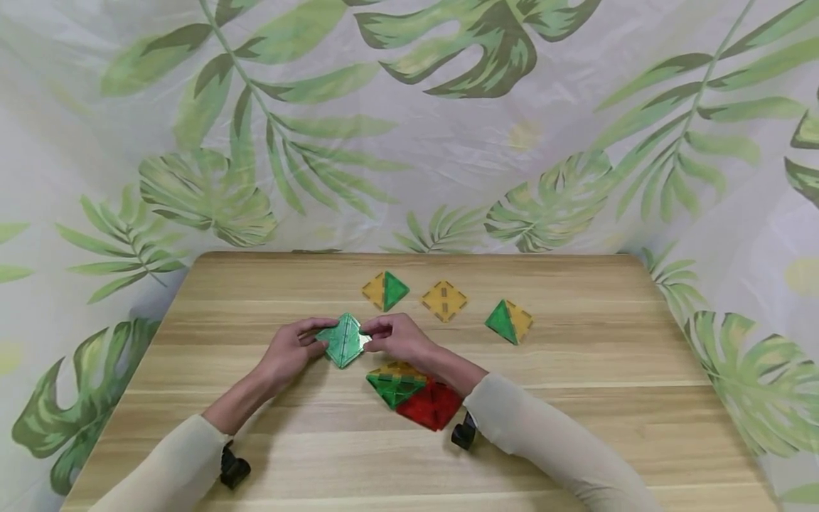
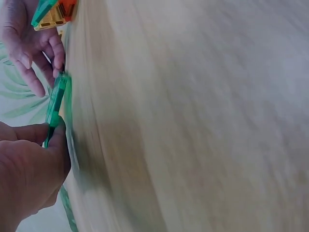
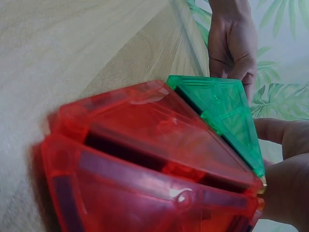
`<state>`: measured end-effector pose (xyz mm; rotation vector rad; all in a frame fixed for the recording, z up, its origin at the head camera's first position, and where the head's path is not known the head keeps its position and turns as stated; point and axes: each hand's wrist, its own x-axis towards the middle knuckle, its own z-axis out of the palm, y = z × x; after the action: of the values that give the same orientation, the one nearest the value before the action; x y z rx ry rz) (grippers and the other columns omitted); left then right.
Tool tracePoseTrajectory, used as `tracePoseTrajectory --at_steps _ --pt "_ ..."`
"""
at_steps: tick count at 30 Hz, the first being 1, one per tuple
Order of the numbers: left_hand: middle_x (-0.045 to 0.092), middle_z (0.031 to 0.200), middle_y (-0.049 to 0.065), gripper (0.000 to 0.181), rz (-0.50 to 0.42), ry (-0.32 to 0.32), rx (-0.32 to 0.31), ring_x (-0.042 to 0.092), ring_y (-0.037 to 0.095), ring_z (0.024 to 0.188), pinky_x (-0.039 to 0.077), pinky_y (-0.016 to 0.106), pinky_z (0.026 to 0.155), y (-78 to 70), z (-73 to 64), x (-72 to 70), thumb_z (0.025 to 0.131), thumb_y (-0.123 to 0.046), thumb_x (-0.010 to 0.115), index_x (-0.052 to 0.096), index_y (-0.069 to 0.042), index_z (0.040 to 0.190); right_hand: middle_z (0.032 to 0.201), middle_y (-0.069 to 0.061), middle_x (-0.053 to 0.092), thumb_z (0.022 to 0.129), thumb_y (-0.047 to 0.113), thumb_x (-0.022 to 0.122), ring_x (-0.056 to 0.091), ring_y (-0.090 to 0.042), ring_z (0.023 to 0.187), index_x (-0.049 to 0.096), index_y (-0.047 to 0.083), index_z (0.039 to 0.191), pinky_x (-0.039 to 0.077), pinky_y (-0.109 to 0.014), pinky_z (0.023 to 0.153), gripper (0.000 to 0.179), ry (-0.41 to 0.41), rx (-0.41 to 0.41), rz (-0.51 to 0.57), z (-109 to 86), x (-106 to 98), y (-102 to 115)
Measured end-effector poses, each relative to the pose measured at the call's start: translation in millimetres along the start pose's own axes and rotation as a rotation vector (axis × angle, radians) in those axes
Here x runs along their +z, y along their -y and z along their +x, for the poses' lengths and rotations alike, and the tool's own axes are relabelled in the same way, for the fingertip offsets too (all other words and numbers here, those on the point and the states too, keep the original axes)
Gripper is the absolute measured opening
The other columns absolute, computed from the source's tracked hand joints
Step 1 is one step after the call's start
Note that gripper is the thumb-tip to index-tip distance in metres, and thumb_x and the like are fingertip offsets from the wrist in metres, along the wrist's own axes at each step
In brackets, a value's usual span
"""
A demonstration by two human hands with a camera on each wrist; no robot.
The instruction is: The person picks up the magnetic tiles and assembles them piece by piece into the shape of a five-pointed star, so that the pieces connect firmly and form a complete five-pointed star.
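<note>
Two green triangular magnetic tiles (image 1: 343, 341) stand joined along a seam as a diamond, raised over the table between both hands. My left hand (image 1: 291, 353) pinches their left corner between thumb and fingers; in the left wrist view the tiles show edge-on in its grip. At the right corner, my right hand (image 1: 399, 336) holds on with thumb and fingertips. Below the right forearm sits a built shape of red tiles (image 1: 430, 405), green tiles (image 1: 392, 386) and yellow tiles (image 1: 393, 368), partly hidden by that arm. Its red and green faces fill much of the right wrist view.
Farther back on the wooden table (image 1: 576, 427) lie a yellow-and-green tile pair (image 1: 395, 290), a yellow pair (image 1: 456, 301) and a green-and-yellow pair (image 1: 502, 321) at right. A leaf-print cloth (image 1: 448, 142) hangs behind the table's far edge.
</note>
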<state>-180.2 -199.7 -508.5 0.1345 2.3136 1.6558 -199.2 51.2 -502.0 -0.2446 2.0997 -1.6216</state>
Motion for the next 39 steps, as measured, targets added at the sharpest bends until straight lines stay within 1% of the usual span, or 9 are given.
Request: tracePoseTrajectory --at_steps 5,10,14,19,24,27,31,34,39 --pt "0.048 0.159 0.024 0.048 -0.096 -0.001 -0.054 0.052 0.039 0.142 0.055 0.024 0.099 -7.7 2.3 4.8 0.101 0.006 0.062 0.058 0.000 0.148 0.127 -0.011 0.073 0.095 0.001 0.076 0.066 -0.018 0.109 0.076 0.005 0.126 0.056 -0.028 0.088 0.032 -0.027 -0.001 0.014 -1.8 -4 0" --pt "0.050 0.157 0.024 0.048 -0.160 0.006 -0.055 0.060 0.030 0.132 0.058 0.024 0.092 -15.7 5.1 11.3 0.101 0.004 0.063 0.057 0.001 0.149 0.130 -0.008 0.073 0.096 0.001 0.075 0.070 -0.021 0.115 0.077 0.008 0.126 0.057 -0.033 0.095 0.031 -0.054 -0.005 0.066 -4.8 -16 -1" --pt "0.048 0.158 0.024 0.047 -0.253 0.020 -0.057 0.063 0.020 0.126 0.057 0.026 0.098 -21.9 7.8 18.5 0.103 0.004 0.060 0.056 0.003 0.149 0.135 -0.009 0.071 0.095 0.002 0.075 0.071 -0.019 0.111 0.078 0.008 0.126 0.058 -0.037 0.096 0.031 -0.059 -0.030 0.081 -10.3 -29 -2" --pt "0.049 0.156 0.025 0.044 -0.387 0.046 -0.067 0.066 0.018 0.122 0.056 0.032 0.103 -34.0 12.1 29.9 0.103 0.006 0.058 0.056 0.008 0.147 0.136 -0.010 0.070 0.095 0.000 0.074 0.067 -0.021 0.119 0.077 0.005 0.125 0.058 -0.034 0.095 0.031 -0.043 -0.067 0.127 -19.9 -48 -3" --pt "0.056 0.148 0.025 0.039 -0.405 0.115 -0.052 0.070 0.017 0.113 0.059 0.039 0.100 -40.9 15.6 40.4 0.102 0.005 0.062 0.060 0.011 0.141 0.131 -0.016 0.069 0.098 -0.008 0.067 0.069 -0.017 0.105 0.071 -0.009 0.126 0.059 -0.041 0.097 0.029 -0.002 -0.032 0.290 -26.8 -65 -11" --pt "0.062 0.143 0.021 0.037 -0.406 0.152 -0.054 0.071 0.016 0.108 0.059 0.042 0.100 -42.8 17.5 47.1 0.102 0.003 0.064 0.063 0.011 0.138 0.129 -0.015 0.067 0.099 -0.010 0.064 0.068 -0.012 0.095 0.068 -0.013 0.127 0.060 -0.038 0.094 0.028 0.021 0.003 0.384 -31.1 -74 -17" --pt "0.067 0.138 0.015 0.036 -0.407 0.181 -0.057 0.073 0.016 0.104 0.058 0.046 0.100 -45.4 20.8 57.9 0.100 0.004 0.067 0.066 0.009 0.135 0.119 -0.010 0.068 0.098 -0.012 0.062 0.067 -0.011 0.090 0.070 -0.010 0.121 0.061 -0.029 0.083 0.024 0.034 0.007 0.431 -37.2 -84 -24" --pt "0.069 0.134 0.013 0.034 -0.399 0.194 -0.052 0.074 0.017 0.100 0.058 0.049 0.099 -45.2 24.5 66.2 0.099 0.005 0.068 0.068 0.008 0.133 0.109 -0.006 0.068 0.098 -0.014 0.060 0.066 -0.012 0.086 0.070 -0.008 0.117 0.061 -0.029 0.081 0.023 0.045 0.011 0.480 -41.6 -89 -29" --pt "0.073 0.125 0.011 0.031 -0.372 0.209 -0.065 0.075 0.017 0.095 0.060 0.047 0.097 -41.6 29.8 76.7 0.098 0.007 0.069 0.070 0.008 0.129 0.106 -0.004 0.066 0.097 -0.015 0.058 0.064 -0.011 0.084 0.072 -0.002 0.110 0.060 -0.030 0.082 0.023 0.056 0.022 0.500 -46.9 -94 -37"
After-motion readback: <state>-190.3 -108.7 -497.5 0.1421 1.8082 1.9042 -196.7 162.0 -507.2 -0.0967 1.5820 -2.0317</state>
